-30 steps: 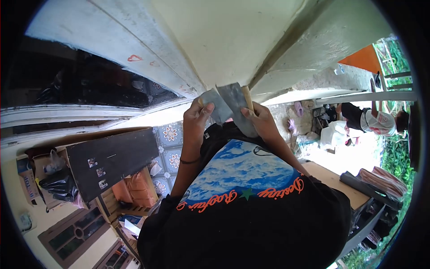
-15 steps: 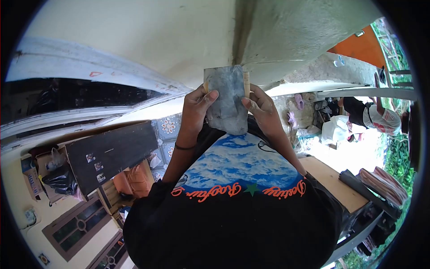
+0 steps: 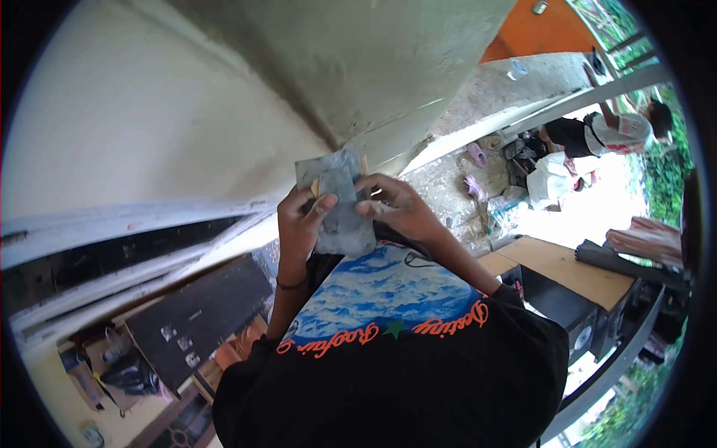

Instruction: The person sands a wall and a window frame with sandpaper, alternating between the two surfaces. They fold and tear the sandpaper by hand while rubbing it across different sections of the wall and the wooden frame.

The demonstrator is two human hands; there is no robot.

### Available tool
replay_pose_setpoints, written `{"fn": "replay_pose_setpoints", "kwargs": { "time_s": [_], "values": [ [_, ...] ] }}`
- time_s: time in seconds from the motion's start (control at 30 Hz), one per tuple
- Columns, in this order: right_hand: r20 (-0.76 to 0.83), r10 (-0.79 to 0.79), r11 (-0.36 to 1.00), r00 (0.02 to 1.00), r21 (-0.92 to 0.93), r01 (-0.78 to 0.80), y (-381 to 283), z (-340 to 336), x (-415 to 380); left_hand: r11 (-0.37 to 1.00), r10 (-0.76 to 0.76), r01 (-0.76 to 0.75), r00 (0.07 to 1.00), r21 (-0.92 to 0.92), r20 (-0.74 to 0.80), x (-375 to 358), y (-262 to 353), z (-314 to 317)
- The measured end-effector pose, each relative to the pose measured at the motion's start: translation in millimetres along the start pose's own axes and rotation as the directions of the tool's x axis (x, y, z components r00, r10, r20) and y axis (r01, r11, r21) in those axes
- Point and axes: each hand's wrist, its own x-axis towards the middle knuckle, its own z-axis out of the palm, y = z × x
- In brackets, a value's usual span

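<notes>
In front of my chest is a grey, dusty flat piece [image 3: 345, 228], with a bit of pale tan material showing at its edges. My left hand [image 3: 299, 228] grips its left side, thumb on the near face and fingers hidden behind. On the other side, my right hand [image 3: 403, 213] pinches the right edge, its thumb on the face and a gap between thumb and forefinger. Beyond the piece's far end is the corner of a pale wall [image 3: 328, 138].
A black panel [image 3: 202, 317] lies at the lower left. At the right are a tan-topped cabinet [image 3: 567, 269], a white bag [image 3: 549, 179] and purple shoes [image 3: 476, 154]. Another person [image 3: 624, 131] is at the upper right, near a railing.
The view has turned, and the piece with both hands now appears lower and further left. My right fingers have shifted on the edge, opening a gap beside the thumb.
</notes>
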Motion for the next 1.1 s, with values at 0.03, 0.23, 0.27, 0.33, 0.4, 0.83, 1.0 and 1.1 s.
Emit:
{"fn": "replay_pose_setpoints", "kwargs": {
  "time_s": [0.03, 0.23, 0.27, 0.33, 0.4, 0.83, 1.0, 1.1],
  "values": [
    [-0.023, -0.054, 0.993, 0.998, -0.109, 0.051, 6, 0, 1, 0.999, -0.010, 0.009, 1.000, 0.032, 0.021, 1, 3, -1],
    [-0.049, -0.190, 0.954, 0.981, -0.247, 0.173, 19, 15, 7, 0.994, 0.090, -0.095, 0.991, 0.047, 0.102, 6, -1, -17],
    [-0.055, -0.152, 0.941, 0.987, -0.314, 0.127, 6, 19, 7, 0.996, 0.072, -0.076, 0.993, 0.048, 0.092, 5, -3, -22],
    [-0.077, -0.120, 0.966, 0.990, -0.237, 0.099, 5, 24, 13, 0.990, 0.125, -0.129, 0.990, 0.051, 0.061, 4, 1, -27],
    [-0.063, -0.130, 0.972, 0.989, -0.204, 0.115, 8, 28, 19, 0.999, 0.019, -0.016, 0.998, -0.047, 0.060, 1, -1, -38],
    [0.140, -0.020, 0.948, 0.990, 0.318, -0.025, -33, 95, 46, 0.978, 0.126, -0.148, 0.980, -0.144, -0.151, -19, 20, -86],
    [0.386, 0.069, 0.785, 0.920, 0.548, -0.289, -14, 109, 51, 0.932, 0.225, -0.263, 0.959, -0.249, -0.172, -22, 30, -98],
    [0.484, 0.209, 0.735, 0.850, 0.496, -0.463, -16, 121, 47, 0.918, 0.248, -0.302, 0.943, -0.257, -0.222, -22, 41, -108]
  ]
}}
